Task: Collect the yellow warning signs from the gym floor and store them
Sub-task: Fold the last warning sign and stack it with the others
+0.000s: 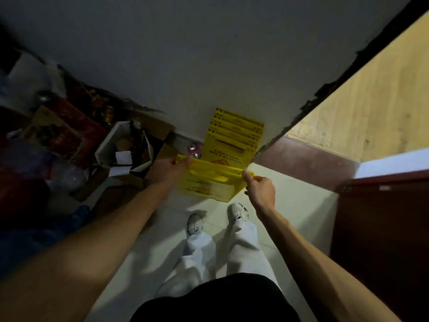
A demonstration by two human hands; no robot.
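Several folded yellow warning signs (234, 133) lean in a stack against the grey wall, in the corner by the doorway. In front of them I hold another yellow warning sign (209, 180) upright by its top edge. My left hand (169, 168) grips its left top corner. My right hand (260, 187) pinches its right top corner. The held sign stands just before the stack, above the pale tiled floor and ahead of my white shoes.
Cluttered boxes (125, 149), red packaging (69, 129) and bags fill the floor at the left. Two drink cans (193, 149) lie beside the stack. A dark red door (380, 228) stands open at the right, with wooden gym floor (362, 108) beyond the threshold.
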